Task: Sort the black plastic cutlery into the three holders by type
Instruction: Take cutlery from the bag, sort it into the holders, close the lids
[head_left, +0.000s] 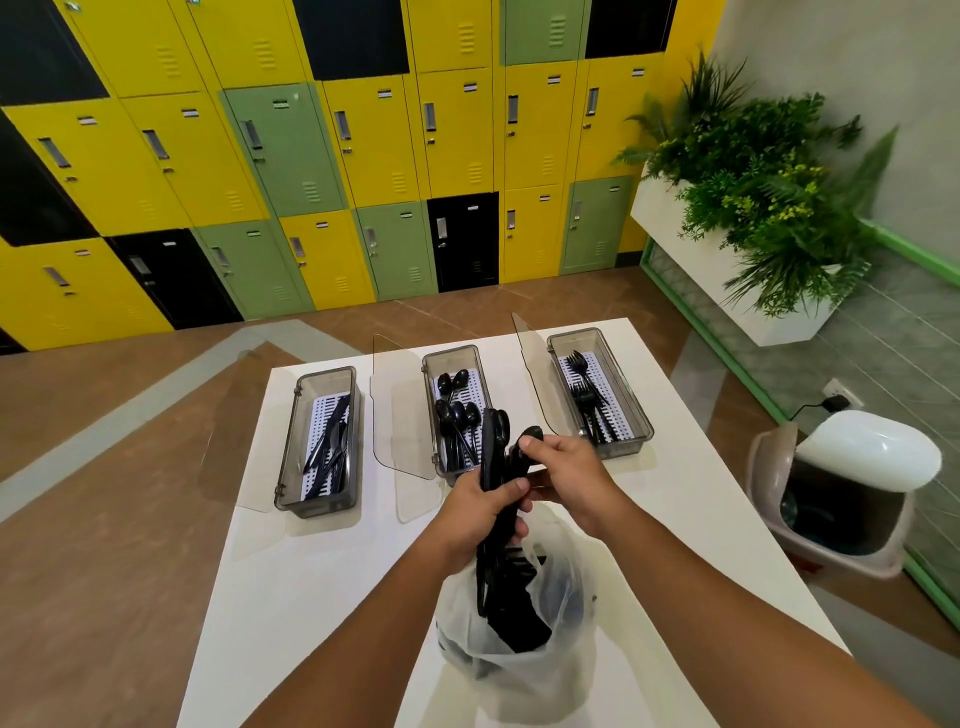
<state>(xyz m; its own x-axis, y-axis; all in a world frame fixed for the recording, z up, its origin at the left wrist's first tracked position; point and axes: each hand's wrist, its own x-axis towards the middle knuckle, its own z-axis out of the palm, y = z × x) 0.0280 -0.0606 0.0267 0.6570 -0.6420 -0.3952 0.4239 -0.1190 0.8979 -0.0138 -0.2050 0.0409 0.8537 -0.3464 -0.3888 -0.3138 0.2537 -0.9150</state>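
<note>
Three clear grey holders with raised lids stand across the white table (691, 509). The left holder (291, 467) has knives, the middle holder (429, 374) has spoons, the right holder (628, 395) has forks. My left hand (480, 514) grips a bundle of black cutlery (491, 452) upright above a translucent plastic bag (519, 670) that holds more black cutlery. My right hand (569, 475) pinches the bowl end of a spoon (524, 447) at the top of that bundle, in front of the middle holder.
A beige waste bin (836, 519) with a white swing lid stands on the floor right of the table. A white planter (727, 280) with green plants juts from the right wall. Coloured lockers (363, 156) fill the far wall beyond brown floor.
</note>
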